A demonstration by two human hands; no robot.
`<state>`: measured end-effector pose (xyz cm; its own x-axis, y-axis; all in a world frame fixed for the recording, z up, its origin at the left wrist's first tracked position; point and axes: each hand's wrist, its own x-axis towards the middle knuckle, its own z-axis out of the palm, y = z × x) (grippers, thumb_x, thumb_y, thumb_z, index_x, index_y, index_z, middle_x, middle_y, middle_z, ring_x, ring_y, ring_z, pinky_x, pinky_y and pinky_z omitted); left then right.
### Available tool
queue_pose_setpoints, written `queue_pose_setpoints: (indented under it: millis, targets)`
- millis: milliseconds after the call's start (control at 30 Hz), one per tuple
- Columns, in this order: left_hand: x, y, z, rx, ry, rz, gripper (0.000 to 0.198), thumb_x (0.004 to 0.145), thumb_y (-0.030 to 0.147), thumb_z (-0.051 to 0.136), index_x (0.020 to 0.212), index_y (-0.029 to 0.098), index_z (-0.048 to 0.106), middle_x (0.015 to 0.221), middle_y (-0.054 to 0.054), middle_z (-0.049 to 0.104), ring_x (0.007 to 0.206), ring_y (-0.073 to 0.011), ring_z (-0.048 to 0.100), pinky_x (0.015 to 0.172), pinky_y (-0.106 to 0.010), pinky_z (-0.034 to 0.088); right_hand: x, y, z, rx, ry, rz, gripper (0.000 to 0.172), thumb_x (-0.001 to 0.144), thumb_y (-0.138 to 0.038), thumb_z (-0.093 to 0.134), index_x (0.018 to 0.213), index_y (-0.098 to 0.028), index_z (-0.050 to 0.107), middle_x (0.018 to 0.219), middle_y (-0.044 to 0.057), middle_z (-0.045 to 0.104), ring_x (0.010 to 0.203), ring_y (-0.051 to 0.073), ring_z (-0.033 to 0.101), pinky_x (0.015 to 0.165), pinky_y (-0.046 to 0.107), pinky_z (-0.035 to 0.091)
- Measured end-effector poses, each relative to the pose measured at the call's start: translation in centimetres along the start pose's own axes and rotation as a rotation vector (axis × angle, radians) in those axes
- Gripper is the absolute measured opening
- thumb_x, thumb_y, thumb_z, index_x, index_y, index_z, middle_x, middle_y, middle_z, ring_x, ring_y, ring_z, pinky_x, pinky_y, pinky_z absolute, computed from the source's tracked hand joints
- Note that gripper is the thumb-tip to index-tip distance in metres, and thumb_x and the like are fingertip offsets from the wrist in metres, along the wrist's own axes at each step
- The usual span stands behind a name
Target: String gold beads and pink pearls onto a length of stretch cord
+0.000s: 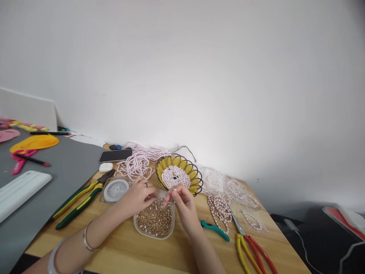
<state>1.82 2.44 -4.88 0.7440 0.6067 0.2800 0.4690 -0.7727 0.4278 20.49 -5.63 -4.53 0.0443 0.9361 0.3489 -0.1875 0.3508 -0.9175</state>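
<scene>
Bead tray (155,237) near front edge of table (128,249)

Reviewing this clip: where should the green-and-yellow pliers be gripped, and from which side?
Probably around both handles of the green-and-yellow pliers, from the near left: they lie flat with handles toward the table edge, and the head points at the spool box beside the left hand.

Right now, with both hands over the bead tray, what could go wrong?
1. Left hand and right hand meet just above the shallow tray of gold beads; a wrist nudge could tip it and scatter them.
2. Whatever the fingertips pinch is too small to make out; dropped, it may vanish among the beads.
3. The right forearm passes close to the teal-handled pliers and could knock them.
</scene>
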Motion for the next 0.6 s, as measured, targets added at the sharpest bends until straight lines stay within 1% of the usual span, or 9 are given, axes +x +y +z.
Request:
queue_pose_setpoints:
  millis: [100,200,333,500,600]
  targets:
    - [-0.22,0.01,0.35,0.076,-0.052,0.011,0.008,0.090,0.013,0.068,0.086,0.020,0.071,0.089,-0.003,0.073,0.098,-0.0270,0.062,0.088,-0.039,0.031,0.06,-0.01,0.06,-0.009,0.026,-0.001,0.031,0.097,-0.046,0.066,0.079,-0.022,0.060,0.069,0.000,0.070,0.060,0.017,0.064,0.066,0.031,0.053]
    - [-0.34,0.23,0.46,0.123,-0.050,0.043,0.012,0.090,0.010,0.067,0.091,0.020,0.072,0.093,-0.005,0.074,0.099,-0.0272,0.060,0.086,-0.038,0.031,0.12,-0.05,0.13,-0.001,0.016,-0.010,0.030,0.098,-0.045,0.065,0.079,-0.022,0.060,0.070,0.000,0.070,0.059,0.016,0.064,0.067,0.032,0.054]
    - [-0.32,0.70,0.47,0.169,-0.056,0.048,0.009,0.091,0.012,0.068,0.092,0.020,0.072,0.095,-0.006,0.073,0.098,-0.0275,0.059,0.086,-0.038,0.032,0.19,-0.04,0.24,0.016,0.004,-0.006,0.030,0.097,-0.045,0.066,0.080,-0.022,0.060,0.069,0.000,0.071,0.059,0.016,0.065,0.068,0.032,0.055]
    - [-0.18,0.81,0.52,0.153,-0.137,0.030,0.010,0.094,0.012,0.065,0.093,0.018,0.072,0.098,-0.006,0.073,0.103,-0.0275,0.061,0.088,-0.039,0.034,0.20,0.23,0.21,0.063,-0.002,0.019,0.030,0.096,-0.045,0.068,0.080,-0.021,0.059,0.068,-0.001,0.070,0.058,0.016,0.065,0.065,0.031,0.053]
    - [-0.12,0.41,0.61,0.115,-0.128,0.036,0.009,0.095,0.014,0.065,0.089,0.019,0.069,0.096,-0.005,0.073,0.100,-0.0262,0.062,0.088,-0.038,0.034,0.15,0.39,0.05,0.095,-0.006,0.045,0.030,0.096,-0.045,0.068,0.080,-0.022,0.058,0.067,-0.001,0.069,0.058,0.016,0.064,0.068,0.031,0.053]
